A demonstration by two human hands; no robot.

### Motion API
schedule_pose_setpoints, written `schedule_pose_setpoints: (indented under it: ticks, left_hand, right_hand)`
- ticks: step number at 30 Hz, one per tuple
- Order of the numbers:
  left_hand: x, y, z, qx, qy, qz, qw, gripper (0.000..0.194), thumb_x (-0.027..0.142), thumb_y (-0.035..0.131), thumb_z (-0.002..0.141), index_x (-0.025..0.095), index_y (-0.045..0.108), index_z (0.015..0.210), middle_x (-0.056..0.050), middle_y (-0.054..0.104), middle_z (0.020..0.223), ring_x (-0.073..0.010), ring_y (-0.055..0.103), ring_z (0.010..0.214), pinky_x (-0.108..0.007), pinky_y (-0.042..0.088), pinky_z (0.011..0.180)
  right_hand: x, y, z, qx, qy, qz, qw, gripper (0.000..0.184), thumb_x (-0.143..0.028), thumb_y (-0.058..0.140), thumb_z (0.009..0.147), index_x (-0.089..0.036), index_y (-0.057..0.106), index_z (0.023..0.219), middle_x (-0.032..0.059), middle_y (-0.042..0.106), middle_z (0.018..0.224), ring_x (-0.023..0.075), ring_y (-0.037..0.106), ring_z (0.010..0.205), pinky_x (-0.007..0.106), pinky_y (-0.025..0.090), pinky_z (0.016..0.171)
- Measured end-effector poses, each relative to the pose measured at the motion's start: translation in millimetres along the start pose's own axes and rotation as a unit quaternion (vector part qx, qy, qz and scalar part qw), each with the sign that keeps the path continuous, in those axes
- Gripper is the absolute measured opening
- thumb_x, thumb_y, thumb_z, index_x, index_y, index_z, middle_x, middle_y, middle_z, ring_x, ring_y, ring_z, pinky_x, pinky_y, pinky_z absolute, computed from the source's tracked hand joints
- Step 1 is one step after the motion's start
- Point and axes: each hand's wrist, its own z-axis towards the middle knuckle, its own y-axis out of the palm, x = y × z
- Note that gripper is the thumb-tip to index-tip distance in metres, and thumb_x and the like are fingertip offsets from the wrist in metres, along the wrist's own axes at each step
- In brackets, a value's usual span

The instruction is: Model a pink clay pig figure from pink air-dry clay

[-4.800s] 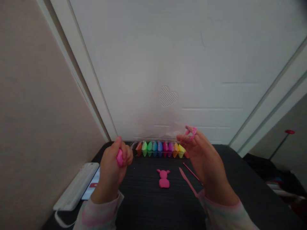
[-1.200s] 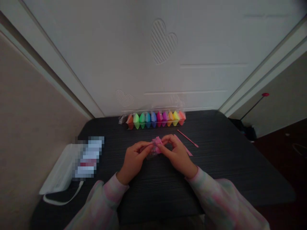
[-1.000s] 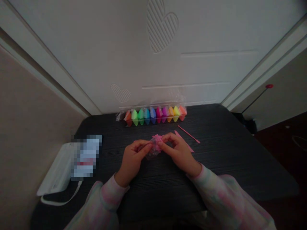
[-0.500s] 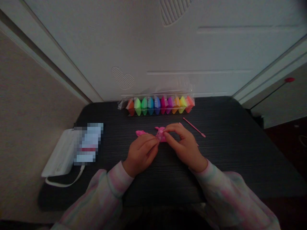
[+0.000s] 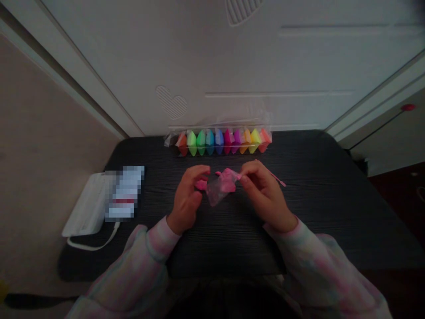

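Note:
Between finger and thumb, my right hand (image 5: 265, 192) pinches the corner of a clear plastic bag (image 5: 215, 191). The bag hangs toward the left, partly over a pink clay shape (image 5: 227, 177) on the table. My left hand (image 5: 187, 199) is open, fingers and thumb apart, just left of the bag and not gripping it. Beside its fingers lies a smaller pink lump (image 5: 201, 184), partly hidden by the hand. A thin pink modelling tool (image 5: 279, 180) lies behind my right hand, which covers part of it.
A clear pack of coloured clay (image 5: 219, 141) stands along the back of the dark table (image 5: 315, 190), against a white door (image 5: 199, 57). At the left lie a white power bank (image 5: 89, 206), a phone (image 5: 124, 195) with blurred screen, and a white cable (image 5: 96, 247).
My left hand has let go of the plastic bag, opened and moved left. My right hand has drawn slightly right with the bag, which now hangs spread out. The view has tilted a little.

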Motion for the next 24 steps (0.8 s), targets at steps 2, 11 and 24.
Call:
schedule_pose_setpoints:
  ticks: [2,11,24]
  left_hand:
    - [2.7,1.0,4.3,-0.006,-0.168,-0.167,0.971,0.061,0.064,0.021,0.08,0.021,0.048,0.112,-0.01,0.058,0.108,-0.0201,0.06,0.087,-0.037,0.05,0.074]
    - [8.5,-0.3,8.8,-0.092,-0.376,-0.228,0.893,0.026,0.032,0.071,0.062,0.013,0.062,0.077,0.002,0.059,0.056,-0.0059,0.05,0.044,-0.017,0.04,0.042]
    - [6.2,0.4,8.8,-0.071,-0.37,-0.123,0.918,0.018,0.03,0.067,0.066,0.014,0.065,0.074,0.004,0.057,0.052,-0.0051,0.045,0.042,-0.017,0.033,0.04]
  right_hand:
    - [0.0,1.8,-2.0,0.031,-0.055,-0.024,0.998,0.006,-0.02,0.046,0.083,-0.022,0.05,0.08,0.0008,0.051,0.078,0.0137,0.048,0.075,0.029,0.04,0.068]
    - [-2.1,3.8,-3.4,-0.046,-0.097,-0.098,0.989,0.018,-0.011,0.043,0.083,-0.022,0.054,0.092,0.0031,0.06,0.089,0.0157,0.055,0.09,0.034,0.043,0.081]
    - [7.6,8.3,-2.6,-0.04,-0.135,-0.241,0.96,0.012,-0.023,0.056,0.078,-0.02,0.059,0.089,0.0058,0.062,0.09,0.0182,0.056,0.087,0.035,0.044,0.077]
